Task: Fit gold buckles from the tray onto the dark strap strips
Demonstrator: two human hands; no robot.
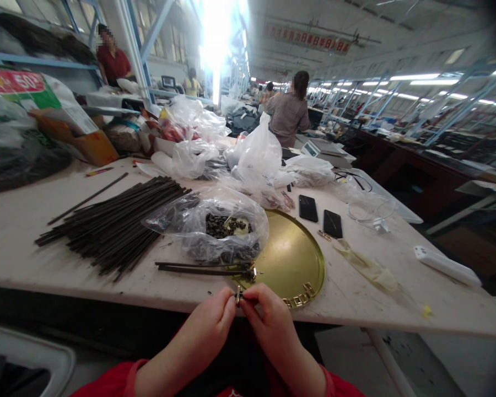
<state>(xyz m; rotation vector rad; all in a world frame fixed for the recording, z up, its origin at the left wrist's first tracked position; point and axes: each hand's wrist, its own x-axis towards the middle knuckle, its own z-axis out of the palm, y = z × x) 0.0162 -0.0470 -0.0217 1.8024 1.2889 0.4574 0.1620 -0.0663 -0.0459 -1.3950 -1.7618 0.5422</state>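
Observation:
At the table's front edge, my left hand (pixel 215 318) and my right hand (pixel 269 315) meet, fingertips pinched on a small gold-coloured metal buckle (pixel 238 295). A small dark piece shows by the buckle, mostly hidden by the fingers. Just beyond my hands, a few dark strips (pixel 198 269) reach onto a round gold tray (pixel 287 248), with a shiny metal part at their right ends. Several gold square buckles (pixel 300 300) lie along the tray's near rim. A clear plastic bag (pixel 182 237), open at the top, holds many small dark pieces (pixel 223 225) and overlaps the tray.
A pile of long dark strips (pixel 116 226) covers the table's left part. White plastic bags (pixel 256 149) stand behind. To the right lie two black phones (pixel 308 208), a yellowish plastic piece (pixel 366 264) and a white power strip (pixel 446 264). People (pixel 289 113) stand farther back.

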